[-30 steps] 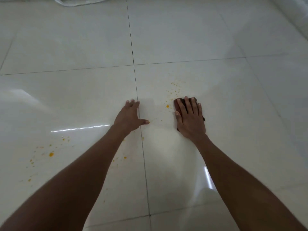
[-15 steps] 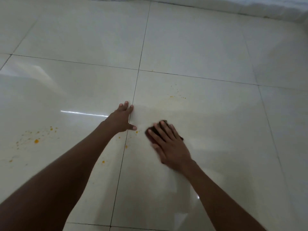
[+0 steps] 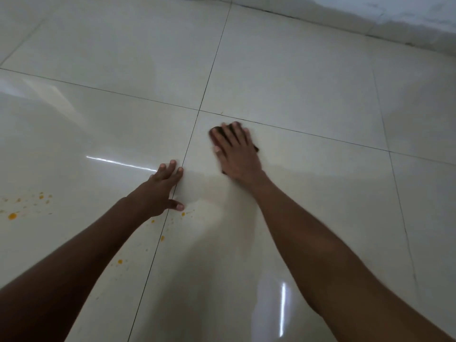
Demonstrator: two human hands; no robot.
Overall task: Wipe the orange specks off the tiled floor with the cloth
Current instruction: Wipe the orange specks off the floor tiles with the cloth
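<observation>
— Pressing flat on the cloth [image 3: 214,132] with the right hand [image 3: 237,154], fingers straight and spread, nothing curled round it. Sitting near the far left corner of its tile [image 3: 308,193].

— Bracing with the left hand [image 3: 160,187]?

— Yes, resting open-palmed on the floor, holding nothing, thumb reaching over the grout line [image 3: 158,243].

— Lying which way from the cloth, the specks [image 3: 161,238]?

— Nearer and leftward, strung along that grout line just below the left thumb. Sitting closer to the left hand, so probably needing a pull back and across.

— Counting?

— One cloth, two hands. Roughly two patches of specks: one at the grout line, another cluster [image 3: 12,215] far left. Too fine for counting singly.
</observation>
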